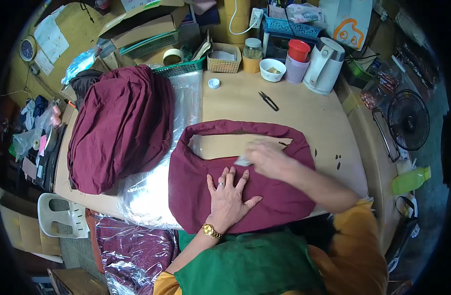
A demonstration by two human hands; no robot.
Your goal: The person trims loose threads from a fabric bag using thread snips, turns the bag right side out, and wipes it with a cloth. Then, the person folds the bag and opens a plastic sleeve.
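A maroon fabric shoulder bag [279, 191] lies flat on the table in front of me, its wide strap looped away from me. My left hand [229, 196] presses on the bag's body with its fingers spread. Over the bag's upper edge, my right hand [267, 160] is closed on a small whitish piece [242, 161]. Motion blurs that hand, and I cannot tell what the piece is. Under the bag's left side runs clear plastic sheeting [146, 194]. A large pile of maroon bags [119, 128] rests on the left of the table.
Black thread snips [268, 101] lie beyond the bag, with a small round white tin [214, 83] nearby. Along the back stand a white bowl [273, 70], a glass jar [252, 49] and an electric kettle [325, 66]. Plastic-wrapped maroon goods [134, 253] sit below the front edge.
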